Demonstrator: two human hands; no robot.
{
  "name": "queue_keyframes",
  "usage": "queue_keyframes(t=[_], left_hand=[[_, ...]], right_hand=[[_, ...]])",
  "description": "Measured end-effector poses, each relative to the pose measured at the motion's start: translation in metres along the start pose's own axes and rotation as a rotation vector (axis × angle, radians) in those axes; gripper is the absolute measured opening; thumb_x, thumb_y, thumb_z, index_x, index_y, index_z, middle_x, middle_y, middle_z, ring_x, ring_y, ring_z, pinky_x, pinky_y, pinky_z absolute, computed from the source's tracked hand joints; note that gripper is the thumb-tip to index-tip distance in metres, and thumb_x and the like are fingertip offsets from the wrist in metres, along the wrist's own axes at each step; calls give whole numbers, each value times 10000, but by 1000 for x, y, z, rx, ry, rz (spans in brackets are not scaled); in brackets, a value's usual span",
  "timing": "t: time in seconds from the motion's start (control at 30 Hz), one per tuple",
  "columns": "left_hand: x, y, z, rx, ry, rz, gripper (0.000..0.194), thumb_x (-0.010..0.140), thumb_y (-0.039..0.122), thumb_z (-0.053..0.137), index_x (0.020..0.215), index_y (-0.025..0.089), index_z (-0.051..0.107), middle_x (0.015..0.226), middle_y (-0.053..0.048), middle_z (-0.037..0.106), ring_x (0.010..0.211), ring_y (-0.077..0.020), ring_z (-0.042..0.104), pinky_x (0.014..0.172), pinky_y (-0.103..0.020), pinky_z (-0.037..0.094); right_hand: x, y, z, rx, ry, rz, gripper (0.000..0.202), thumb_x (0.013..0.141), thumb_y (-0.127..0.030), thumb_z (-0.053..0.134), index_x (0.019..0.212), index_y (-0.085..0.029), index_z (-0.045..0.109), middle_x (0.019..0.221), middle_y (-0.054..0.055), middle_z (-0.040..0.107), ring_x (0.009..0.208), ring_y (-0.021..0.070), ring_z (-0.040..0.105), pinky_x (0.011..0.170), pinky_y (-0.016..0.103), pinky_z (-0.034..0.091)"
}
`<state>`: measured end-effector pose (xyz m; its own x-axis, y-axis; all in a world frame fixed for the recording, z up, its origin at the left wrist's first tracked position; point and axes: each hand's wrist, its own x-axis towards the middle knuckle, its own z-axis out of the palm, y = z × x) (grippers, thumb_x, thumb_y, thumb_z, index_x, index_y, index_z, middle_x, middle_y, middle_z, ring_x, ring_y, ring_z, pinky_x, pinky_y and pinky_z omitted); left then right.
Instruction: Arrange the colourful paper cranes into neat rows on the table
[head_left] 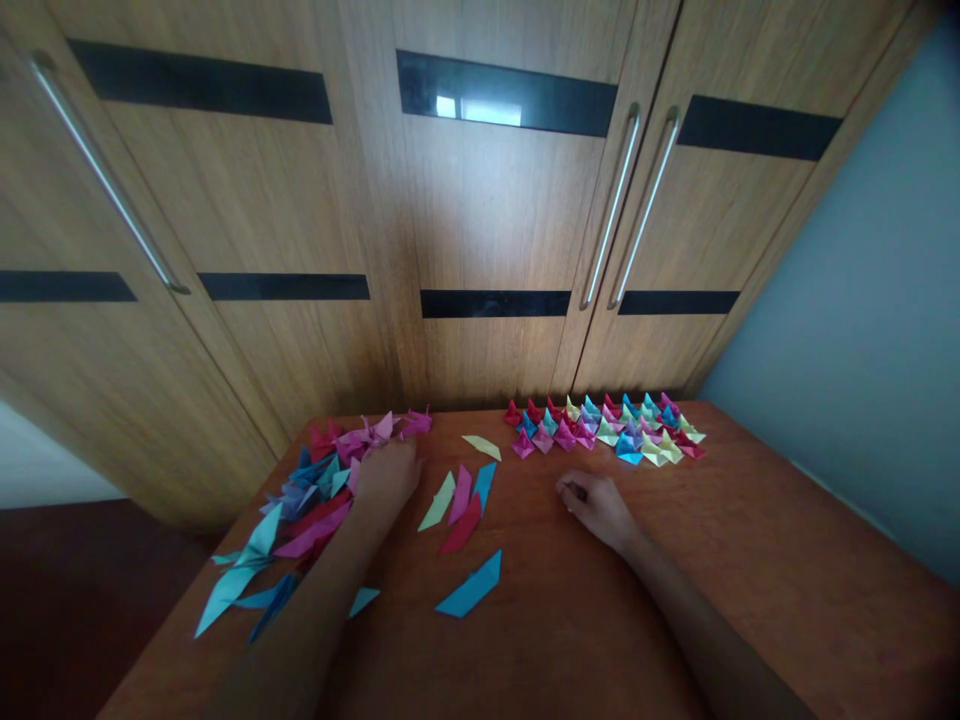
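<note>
At the back left of the table (750, 520), left hand (388, 475) is in against the pile of folded paper (313, 530), right by the pink pieces (371, 432); its grip is hidden behind the knuckles, can't tell if it's pinching anything. Well apart, right hand (596, 508) sits in front of the small peaked paper shapes (609, 432), fingers loosely curled, nothing visible in them, can't tell if the tips meet. Step in hand reads as picking at the pile with the left. Move calls for a light pinch on one piece and a lift straight up; overlapping papers could snag or crease. Between the hands: four flat slanted strips (461, 525) grouped close, a yellow strip (480, 447) beyond, a blue strip (469, 587) nearer. Light-blue piece (364, 600) lies just beside the left forearm, easy to brush. Tight edges: pile runs close to the table's left edge, wardrobe doors (487, 220) stand just behind the back edge. Best room to move is right of the right hand, short of the wall (825, 350)
</note>
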<state>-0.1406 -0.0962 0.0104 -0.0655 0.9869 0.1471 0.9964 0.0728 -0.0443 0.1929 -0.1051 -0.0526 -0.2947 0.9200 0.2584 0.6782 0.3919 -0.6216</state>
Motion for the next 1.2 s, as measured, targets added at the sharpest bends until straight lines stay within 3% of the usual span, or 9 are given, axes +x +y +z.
queue_keyframes(t=[0.43,0.6,0.73,0.9,1.0,1.2], left_hand=[[-14,6,-1,-156,27,-8,310,837,61,375,1010,117,625,918,-170,702,858,-263,677,752,-353,484],[-29,12,-6,-351,94,60,227,869,180,433,955,182,643,977,-90,707,903,-212,657,787,-302,480],[-52,26,-7,-568,90,153,187,855,236,478,898,213,658,869,-9,718,777,-155,660,705,-246,502],[-79,50,-7,-954,86,269,145,817,200,521,833,208,666,800,0,699,706,-141,633,654,-237,485],[-84,60,-6,-1001,77,336,138,812,161,533,815,209,662,808,-5,689,741,-141,628,681,-236,479],[-85,62,0,-1003,80,370,112,819,158,561,813,213,659,807,-3,681,763,-142,620,713,-244,472]], right_hand=[[0,0,1,-14,12,-18,250,854,-328,441,751,-201,630,610,-3,606,560,143,543,541,232,381],[-1,-3,-1,30,10,-27,239,862,-330,453,773,-200,633,595,-11,599,543,140,534,542,235,382],[-2,-17,-1,148,-4,-21,227,871,-349,474,853,-201,645,608,-12,608,568,142,553,558,240,404],[-9,-50,2,357,-41,-48,251,849,-393,545,995,-207,632,753,11,654,652,137,590,579,228,446],[-14,-67,7,376,-82,-59,263,840,-387,567,1036,-226,635,802,16,678,677,136,603,587,223,454],[-17,-75,15,316,-108,-129,195,852,-335,551,836,-205,696,776,21,691,650,122,597,575,207,430]])
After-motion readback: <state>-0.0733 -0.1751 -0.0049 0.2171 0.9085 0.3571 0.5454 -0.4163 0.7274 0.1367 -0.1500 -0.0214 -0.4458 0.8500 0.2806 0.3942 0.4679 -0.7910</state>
